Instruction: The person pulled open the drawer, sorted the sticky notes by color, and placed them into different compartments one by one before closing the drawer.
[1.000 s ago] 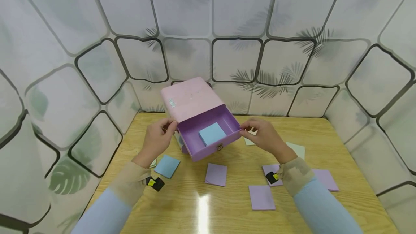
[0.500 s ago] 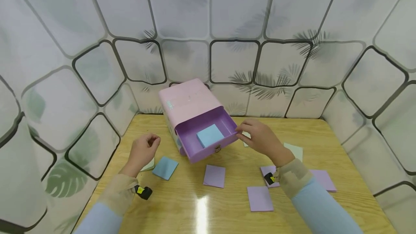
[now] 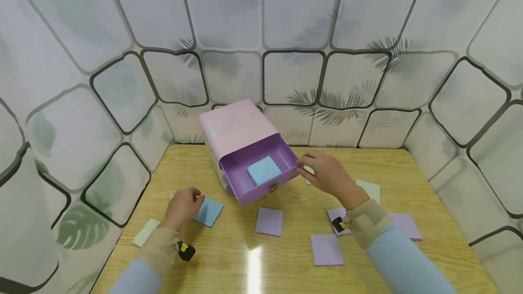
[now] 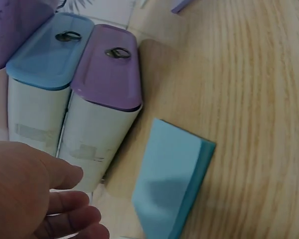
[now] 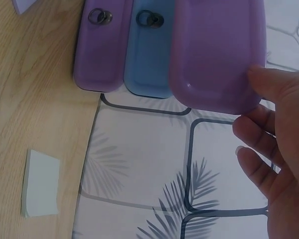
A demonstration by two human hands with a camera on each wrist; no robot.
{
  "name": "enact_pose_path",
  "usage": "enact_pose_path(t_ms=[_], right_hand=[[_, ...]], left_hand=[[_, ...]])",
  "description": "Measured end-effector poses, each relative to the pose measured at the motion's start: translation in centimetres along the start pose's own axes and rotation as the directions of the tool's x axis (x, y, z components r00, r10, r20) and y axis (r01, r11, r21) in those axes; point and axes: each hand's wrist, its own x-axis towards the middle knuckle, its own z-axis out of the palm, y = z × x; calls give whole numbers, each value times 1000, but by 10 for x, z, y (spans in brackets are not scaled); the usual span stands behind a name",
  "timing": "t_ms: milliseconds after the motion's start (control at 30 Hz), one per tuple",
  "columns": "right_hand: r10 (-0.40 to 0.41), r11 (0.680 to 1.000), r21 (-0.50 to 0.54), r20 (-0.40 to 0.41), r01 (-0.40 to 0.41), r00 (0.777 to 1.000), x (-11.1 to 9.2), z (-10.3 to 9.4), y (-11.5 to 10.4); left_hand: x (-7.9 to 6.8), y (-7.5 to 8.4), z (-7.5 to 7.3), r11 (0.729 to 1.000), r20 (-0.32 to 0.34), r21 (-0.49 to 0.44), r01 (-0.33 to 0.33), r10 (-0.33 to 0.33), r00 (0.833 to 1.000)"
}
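Observation:
A pink-topped chest of drawers [image 3: 239, 126] stands angled at the back of the table. Its purple top drawer [image 3: 286, 180] is pulled out, with a light blue sticky-note pad [image 3: 263, 170] lying inside. At the drawer's right front corner my right hand [image 3: 324, 173] pinches the rim, thumb on top and fingers curled below. My left hand [image 3: 181, 208] hovers over the table's left side with relaxed fingers, holding nothing. Just right of it lies a blue sticky-note pad [image 3: 209, 212]. Below the pulled-out drawer are a closed blue drawer [image 4: 50, 55] and a closed purple drawer [image 4: 107, 69].
Several purple note pads lie on the wooden table, one at centre [image 3: 269, 221] and one nearer [image 3: 327, 249]. Pale green pads sit at the left [image 3: 145, 232] and right [image 3: 369, 189]. A patterned curtain [image 3: 294, 76] rises behind the table.
My left hand has let go of the drawer's left side and moved left and down beside the blue pad. My right hand stays on the drawer corner.

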Motion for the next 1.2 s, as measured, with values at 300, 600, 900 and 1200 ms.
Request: enact_pose_path(t_ms=[300,600,900,1200], right_hand=[[-5,1000,-10,3,5,1000,-1,0,-1],[-9,1000,-7,3,9,1000,-1,0,-2],[-8,1000,1,-7,8,1000,-1,0,-4],[6,1000,4,3,-6,1000,-2,1,-4]], left_hand=[[-5,-1,15,987,88,154,43,-57,994],[-10,2,26,972,79,234,36,-56,995],[-8,4,32,956,67,288,49,-71,995],[-12,6,31,964,69,261,55,-76,995]])
